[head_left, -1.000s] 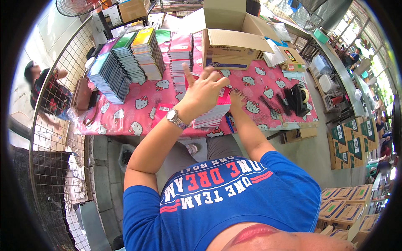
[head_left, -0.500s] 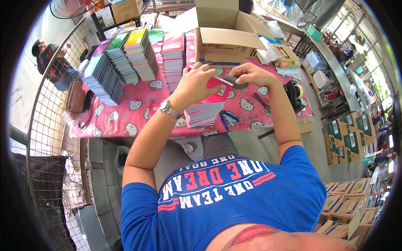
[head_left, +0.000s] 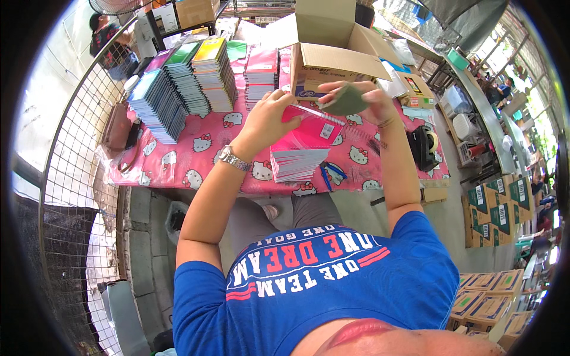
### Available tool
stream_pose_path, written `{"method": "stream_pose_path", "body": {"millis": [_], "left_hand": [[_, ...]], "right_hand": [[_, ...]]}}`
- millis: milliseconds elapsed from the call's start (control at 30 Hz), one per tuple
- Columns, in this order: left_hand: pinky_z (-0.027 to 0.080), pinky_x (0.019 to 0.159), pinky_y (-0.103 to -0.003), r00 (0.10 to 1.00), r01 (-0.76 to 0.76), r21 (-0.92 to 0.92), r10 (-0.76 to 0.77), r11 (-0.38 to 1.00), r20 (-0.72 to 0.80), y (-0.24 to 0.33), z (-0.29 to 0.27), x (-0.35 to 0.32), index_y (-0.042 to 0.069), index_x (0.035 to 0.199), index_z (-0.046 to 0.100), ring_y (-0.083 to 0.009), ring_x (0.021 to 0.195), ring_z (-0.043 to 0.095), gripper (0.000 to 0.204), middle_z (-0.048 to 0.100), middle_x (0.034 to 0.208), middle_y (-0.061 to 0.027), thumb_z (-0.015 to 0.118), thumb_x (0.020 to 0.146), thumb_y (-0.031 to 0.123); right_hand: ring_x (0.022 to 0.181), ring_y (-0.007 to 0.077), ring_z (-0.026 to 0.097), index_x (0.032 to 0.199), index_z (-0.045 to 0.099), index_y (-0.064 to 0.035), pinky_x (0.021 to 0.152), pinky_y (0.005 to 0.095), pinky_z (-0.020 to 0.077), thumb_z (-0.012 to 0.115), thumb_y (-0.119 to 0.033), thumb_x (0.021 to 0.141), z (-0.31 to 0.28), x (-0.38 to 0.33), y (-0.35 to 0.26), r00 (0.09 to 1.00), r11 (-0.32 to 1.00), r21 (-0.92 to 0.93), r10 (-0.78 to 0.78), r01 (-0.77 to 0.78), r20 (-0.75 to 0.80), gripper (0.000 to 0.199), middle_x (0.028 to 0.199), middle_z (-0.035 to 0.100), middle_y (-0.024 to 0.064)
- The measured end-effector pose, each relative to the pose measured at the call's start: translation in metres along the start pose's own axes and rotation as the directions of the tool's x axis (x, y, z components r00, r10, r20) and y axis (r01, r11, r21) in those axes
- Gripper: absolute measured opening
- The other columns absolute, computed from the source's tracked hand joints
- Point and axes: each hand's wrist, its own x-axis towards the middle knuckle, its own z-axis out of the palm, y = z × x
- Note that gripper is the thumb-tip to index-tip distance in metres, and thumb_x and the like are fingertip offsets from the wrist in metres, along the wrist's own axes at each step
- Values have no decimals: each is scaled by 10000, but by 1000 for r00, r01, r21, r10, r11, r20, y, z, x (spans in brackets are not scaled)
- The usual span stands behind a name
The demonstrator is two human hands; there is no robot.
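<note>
A pink-covered notebook (head_left: 312, 129) with a pale spiral binding along its far edge lies on a stack of notebooks (head_left: 300, 165) in front of me. My left hand (head_left: 270, 117) is closed on its left end, thumb over the cover. Above the far right corner, my right hand (head_left: 373, 101) grips a dark green pad (head_left: 346, 101), raised off the binding and slightly blurred. Blue-handled pliers (head_left: 332, 175) lie just right of the stack. Loose dark wire coils (head_left: 375, 143) are scattered on the pink tablecloth (head_left: 237, 169), near my right wrist.
Tall notebook stacks (head_left: 155, 107) line the table's far left, with another pink-topped stack (head_left: 261, 74) nearer the middle. An open carton (head_left: 338, 65) stands behind my hands. A black tape dispenser (head_left: 423, 148) sits on the right. Another person (head_left: 113, 47) stands beyond the wire mesh.
My right hand has lifted the pad away from the binding, turning its flat face into view. The left hand keeps its hold on the notebook. The whole view has shifted slightly.
</note>
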Motion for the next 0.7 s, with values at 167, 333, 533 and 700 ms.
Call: {"method": "stream_pose_path", "body": {"millis": [167,333,533,700], "left_hand": [[500,904,-422,1000,23,-121,-20,992,21,-9,2,-3,-2,1075,626,-363,1038,602,335,615,1095,-183,737,828,194],[500,739,-388,1000,14,-171,-16,985,-12,-9,1,1,-31,998,583,-330,801,609,274,597,935,-190,724,850,152],[517,793,-381,997,0,-198,-14,980,-70,-1,16,-1,33,1098,636,-302,857,624,340,602,1016,-143,768,832,199],[512,794,-406,983,121,-87,-131,989,-126,7,19,-8,38,1068,633,-311,879,623,400,566,1012,-136,807,802,281]], "right_hand": [[1096,282,648,1185,637,105,968,362,506,589,-280,826,-2,7,11,997,989,129,62,-68,46,529,1215,660,216],[970,273,686,1177,668,-33,869,408,532,675,-278,846,-21,-1,145,883,911,-190,274,-365,-382,412,1094,709,141],[799,318,656,995,711,-94,752,450,502,686,-448,854,19,-94,290,892,458,-765,227,-453,-391,382,845,691,172],[815,270,666,977,736,-82,712,424,509,558,-468,965,3,-13,79,870,907,-14,399,-421,-288,425,870,700,188]]}}
